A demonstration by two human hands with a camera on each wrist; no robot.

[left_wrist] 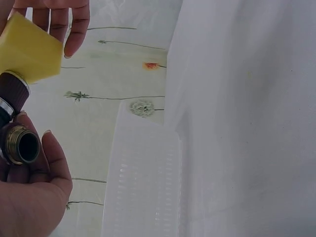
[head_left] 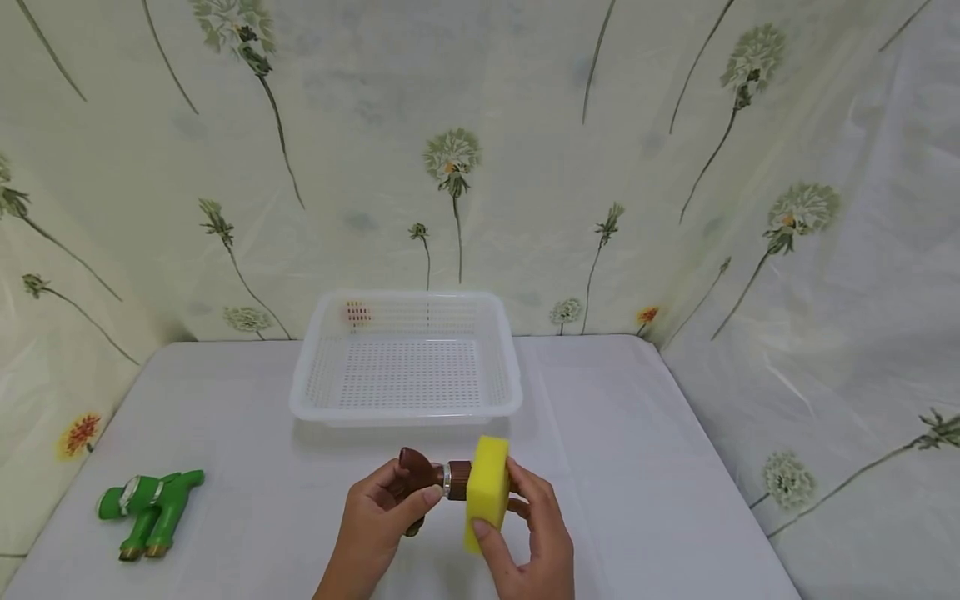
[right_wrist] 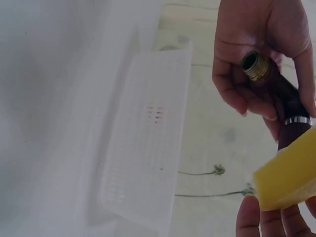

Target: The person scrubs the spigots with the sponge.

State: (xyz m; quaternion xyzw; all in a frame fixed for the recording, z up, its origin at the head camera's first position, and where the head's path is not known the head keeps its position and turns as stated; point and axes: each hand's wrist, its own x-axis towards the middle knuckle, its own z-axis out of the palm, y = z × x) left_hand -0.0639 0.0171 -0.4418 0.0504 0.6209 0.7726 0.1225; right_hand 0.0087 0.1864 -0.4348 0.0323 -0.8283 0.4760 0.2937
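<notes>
In the head view my left hand (head_left: 372,518) grips a brown tap (head_left: 459,482) with a silver ring and a ribbed end. My right hand (head_left: 534,527) holds a yellow sponge (head_left: 489,493) between thumb and fingers, its face against the ribbed end. A brass-threaded open mouth on the tap (left_wrist: 14,94) shows in the left wrist view, with fingers (left_wrist: 57,160) of the left hand around the body. From the right wrist, the same tap (right_wrist: 287,96) lies across the left palm, and the sponge (right_wrist: 291,170) covers its far end.
Behind the hands stands a white perforated plastic basket (head_left: 405,414) on the white-covered table (head_left: 622,467). A green tap (head_left: 153,504) with two brass-tipped legs lies at the left. Flower-patterned sheeting (head_left: 525,183) hangs behind the table and along both sides.
</notes>
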